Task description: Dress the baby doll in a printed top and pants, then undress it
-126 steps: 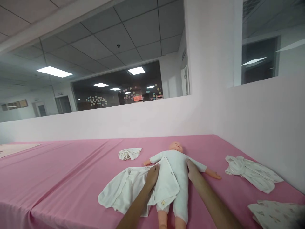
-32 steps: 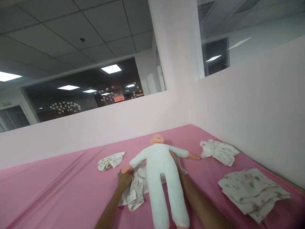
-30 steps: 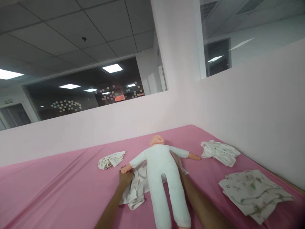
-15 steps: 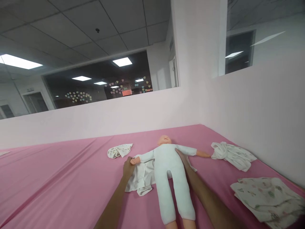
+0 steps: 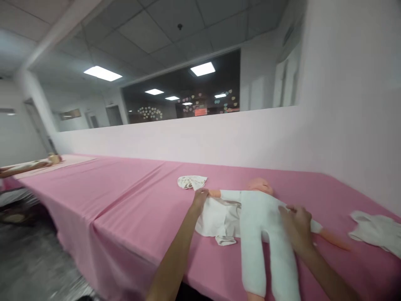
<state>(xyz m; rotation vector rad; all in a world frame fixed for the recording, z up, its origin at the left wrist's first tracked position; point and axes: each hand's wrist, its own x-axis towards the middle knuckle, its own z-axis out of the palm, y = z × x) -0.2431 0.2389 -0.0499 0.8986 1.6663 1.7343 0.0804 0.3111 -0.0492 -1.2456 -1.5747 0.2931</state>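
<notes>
White-suited, the doll [image 5: 258,209] lies partly over a shirt [image 5: 211,217] on the pink worktop [image 5: 140,217]. The right hand [image 5: 297,228] has just lifted at its side, blurred, grip impossible to tell; the left hand [image 5: 199,199], fingers pinching the doll's hand [image 5: 214,193], now seems its only hold. Behind: wall [image 5: 188,144], window [image 5: 163,50].
</notes>
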